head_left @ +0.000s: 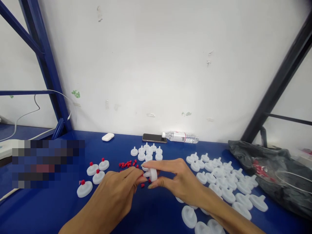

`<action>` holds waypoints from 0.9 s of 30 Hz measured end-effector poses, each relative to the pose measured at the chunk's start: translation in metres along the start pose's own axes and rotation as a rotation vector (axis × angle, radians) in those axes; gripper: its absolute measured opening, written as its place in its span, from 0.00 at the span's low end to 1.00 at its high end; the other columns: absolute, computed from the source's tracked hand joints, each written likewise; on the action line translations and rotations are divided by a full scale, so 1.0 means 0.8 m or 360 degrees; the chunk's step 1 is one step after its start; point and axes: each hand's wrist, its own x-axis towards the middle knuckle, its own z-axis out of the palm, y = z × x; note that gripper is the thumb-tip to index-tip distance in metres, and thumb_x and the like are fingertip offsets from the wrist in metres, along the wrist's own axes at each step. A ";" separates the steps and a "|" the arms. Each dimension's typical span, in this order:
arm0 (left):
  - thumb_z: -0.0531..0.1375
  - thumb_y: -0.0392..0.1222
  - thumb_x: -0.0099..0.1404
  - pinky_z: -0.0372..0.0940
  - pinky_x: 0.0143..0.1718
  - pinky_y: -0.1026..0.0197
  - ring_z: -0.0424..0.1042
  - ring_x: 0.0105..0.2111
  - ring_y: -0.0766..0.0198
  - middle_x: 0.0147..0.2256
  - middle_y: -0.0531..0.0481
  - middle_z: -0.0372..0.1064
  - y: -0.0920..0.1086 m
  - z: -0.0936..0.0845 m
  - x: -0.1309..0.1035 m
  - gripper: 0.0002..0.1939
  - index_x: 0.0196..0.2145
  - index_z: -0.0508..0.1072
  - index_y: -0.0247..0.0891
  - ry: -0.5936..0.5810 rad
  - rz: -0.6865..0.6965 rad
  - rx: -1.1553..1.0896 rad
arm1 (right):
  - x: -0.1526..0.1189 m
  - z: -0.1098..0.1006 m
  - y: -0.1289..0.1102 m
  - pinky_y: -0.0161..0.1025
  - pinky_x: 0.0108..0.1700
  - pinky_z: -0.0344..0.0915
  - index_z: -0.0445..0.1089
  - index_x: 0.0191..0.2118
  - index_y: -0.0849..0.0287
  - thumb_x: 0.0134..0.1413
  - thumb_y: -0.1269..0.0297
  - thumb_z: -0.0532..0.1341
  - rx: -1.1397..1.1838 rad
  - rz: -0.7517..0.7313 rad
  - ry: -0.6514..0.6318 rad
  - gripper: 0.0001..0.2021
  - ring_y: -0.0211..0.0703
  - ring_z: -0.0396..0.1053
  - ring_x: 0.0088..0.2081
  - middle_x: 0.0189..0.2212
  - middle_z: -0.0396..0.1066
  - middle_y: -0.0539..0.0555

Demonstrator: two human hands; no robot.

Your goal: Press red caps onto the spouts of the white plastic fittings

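Note:
My right hand (pixel 176 178) grips a white plastic nozzle cap (pixel 153 175) by its round base, thumb and fingers on opposite sides. The cap lies on its side in the air, spout pointing left. My left hand (pixel 119 187) is pinched at the spout's tip, where a sliver of a small red cap (pixel 142 175) shows between the fingers; most of it is hidden. Behind my hands lie several loose red caps (pixel 125 164) and a cluster of small white nozzle caps (pixel 148 157). Left of my left hand stand several white nozzle caps with red tips (pixel 98 177).
Many white nozzle caps (pixel 228 195) spread over the right of the blue table (pixel 151 217). A black plastic bag (pixel 243 151) lies at far right, with red pieces in clear plastic. Along the wall are a phone (pixel 154 138), a water bottle (pixel 182 136) and a white case (pixel 108 137).

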 end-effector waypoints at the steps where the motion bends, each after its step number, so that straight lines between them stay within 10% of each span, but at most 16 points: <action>1: 0.48 0.27 0.69 0.60 0.21 0.61 0.69 0.20 0.66 0.24 0.56 0.69 0.001 -0.001 0.002 0.14 0.34 0.67 0.41 0.0011 0.0015 -0.0021 | -0.001 0.001 0.001 0.38 0.50 0.78 0.75 0.58 0.42 0.60 0.66 0.69 -0.0025 -0.0024 -0.0002 0.21 0.42 0.80 0.44 0.48 0.81 0.45; 16: 0.55 0.44 0.76 0.70 0.39 0.65 0.78 0.37 0.64 0.42 0.52 0.79 -0.019 -0.030 0.016 0.11 0.48 0.77 0.43 0.0317 -0.0179 0.0112 | 0.001 -0.014 0.006 0.51 0.60 0.65 0.64 0.64 0.47 0.70 0.57 0.59 -0.0939 -0.0029 0.0074 0.19 0.50 0.70 0.58 0.58 0.74 0.53; 27: 0.50 0.45 0.74 0.67 0.29 0.61 0.76 0.37 0.56 0.37 0.48 0.78 -0.102 -0.049 -0.002 0.18 0.43 0.80 0.48 -0.0223 -0.0333 0.0508 | 0.006 -0.022 0.026 0.52 0.56 0.63 0.75 0.48 0.57 0.70 0.69 0.56 -0.1369 0.0028 0.0043 0.10 0.49 0.74 0.48 0.43 0.80 0.55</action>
